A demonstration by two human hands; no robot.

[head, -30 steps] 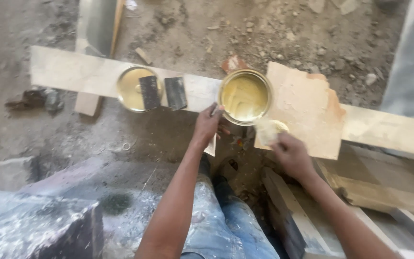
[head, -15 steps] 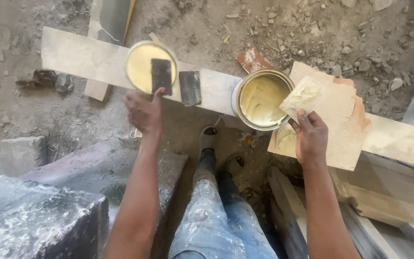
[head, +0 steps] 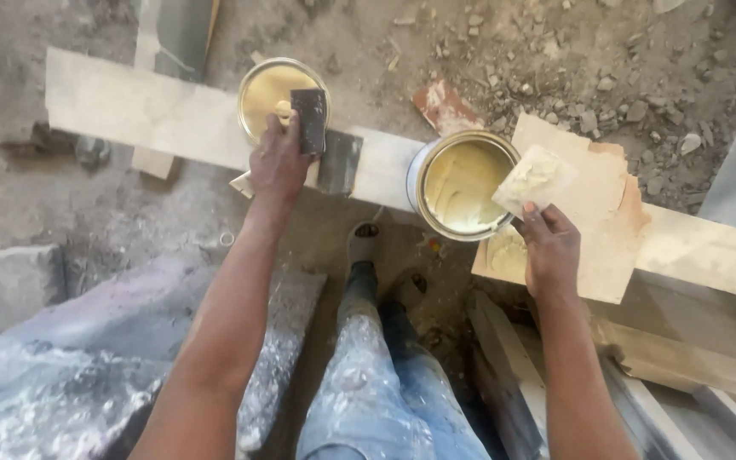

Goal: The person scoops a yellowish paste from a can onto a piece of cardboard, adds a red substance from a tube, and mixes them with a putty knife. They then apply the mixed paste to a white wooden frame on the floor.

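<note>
Left hand (head: 278, 162) moved up, pinched dark flat scraper (head: 309, 119) beside small yellow-lidded tin (head: 274, 89); right hand (head: 551, 251) gripped putty-smeared square card (head: 534, 179). Scraper looked light, stiff; grab top edge.

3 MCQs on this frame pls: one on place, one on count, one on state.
1. Where does the small round lid lie?
A. on the long plank
B. on the person's shoe
C. inside the big can

2. How many dark flat scrapers are by the left hand?
A. none
B. two
C. five

3. What state is the big can in?
A. sealed with a lid
B. tipped on its side
C. open, with pale yellow paste inside

Key:
1 A, the lid rests on the long plank, left of the can.
2 B, one scraper is at the left hand's fingers and a second scraper lies flat beside it.
3 C, the can stands upright with no lid and paste shows inside; the right hand holds a paste-smeared flat piece over its rim.
</note>
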